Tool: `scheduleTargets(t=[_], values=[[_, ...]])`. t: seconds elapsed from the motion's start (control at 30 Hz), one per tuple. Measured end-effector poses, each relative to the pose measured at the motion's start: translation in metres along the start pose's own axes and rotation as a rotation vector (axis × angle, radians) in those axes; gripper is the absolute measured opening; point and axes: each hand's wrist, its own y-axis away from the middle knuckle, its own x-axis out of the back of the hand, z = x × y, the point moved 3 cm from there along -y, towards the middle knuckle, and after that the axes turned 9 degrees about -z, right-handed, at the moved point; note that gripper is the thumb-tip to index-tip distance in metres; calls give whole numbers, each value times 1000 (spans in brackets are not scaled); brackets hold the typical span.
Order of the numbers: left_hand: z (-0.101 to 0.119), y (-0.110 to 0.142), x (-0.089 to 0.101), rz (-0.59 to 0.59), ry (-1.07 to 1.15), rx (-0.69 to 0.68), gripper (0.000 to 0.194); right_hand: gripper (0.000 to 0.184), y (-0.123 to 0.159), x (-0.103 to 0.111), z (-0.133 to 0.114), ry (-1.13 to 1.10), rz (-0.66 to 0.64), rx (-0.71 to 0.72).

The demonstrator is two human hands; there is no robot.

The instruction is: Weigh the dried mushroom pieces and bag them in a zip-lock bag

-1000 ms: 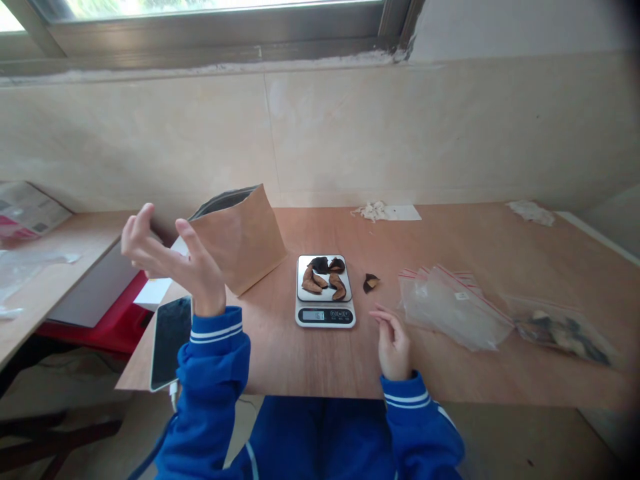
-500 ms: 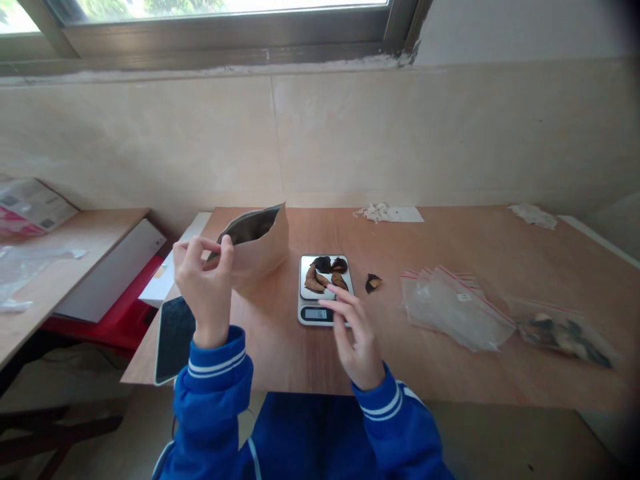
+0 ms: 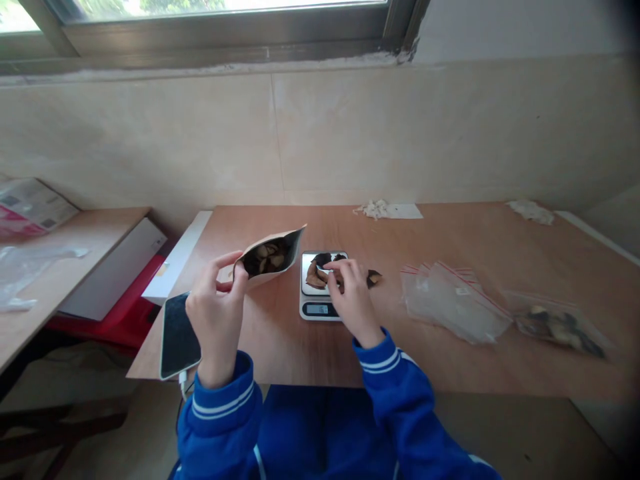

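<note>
Right hand pinches at the dried peel pieces on the kitchen scale; whether it has one, I cannot tell. They look light, brittle; edges suit fingertips. Left hand pinches the open kraft pouch by its rim.

Soft daylight comes from the window above; shadows are faint, and the picture's corners darken, bend and blur.

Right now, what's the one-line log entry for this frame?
left hand: holds open kraft pouch | right hand: fingers on dried pieces on scale | zip bags: right, untouched
</note>
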Motion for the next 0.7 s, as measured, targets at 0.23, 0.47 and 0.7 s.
scheduleTargets(t=[0.23, 0.47, 0.7], values=[[0, 6, -3, 12, -24, 31, 20, 26, 11, -18, 81, 112, -53, -226], [-1, 4, 0, 10, -52, 25, 21, 31, 32, -3, 102, -75, 12, -430], [-1, 4, -1, 3, -64, -1, 20, 29, 71, 31, 162, -34, -158, -437]])
